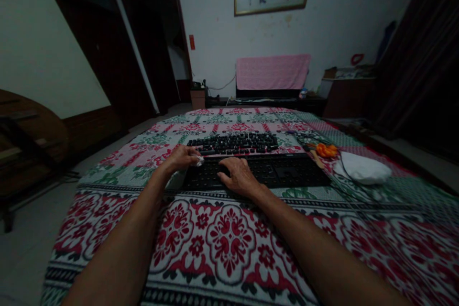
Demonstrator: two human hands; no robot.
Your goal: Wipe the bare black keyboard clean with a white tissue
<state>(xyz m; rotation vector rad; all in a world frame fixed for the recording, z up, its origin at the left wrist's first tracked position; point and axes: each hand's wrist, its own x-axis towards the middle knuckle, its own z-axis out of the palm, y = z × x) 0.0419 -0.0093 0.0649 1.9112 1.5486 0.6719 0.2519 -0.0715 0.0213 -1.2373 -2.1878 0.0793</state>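
A black keyboard lies lengthwise in front of me, its key area looking stripped down to small posts. At its upper left corner, my left hand is closed on a crumpled white tissue or cloth, pressed against the keyboard. My right hand rests on the keyboard's middle-left part, thumb and forefinger apart, with nothing visible in it. Just beyond the keyboard, many loose black keycaps are spread in a long band.
The patterned cloth covers the broad surface under everything. To the right lie an orange object, a white bundle and thin dark cables. A pink towel hangs over something by the far wall; a round wooden tabletop leans at left.
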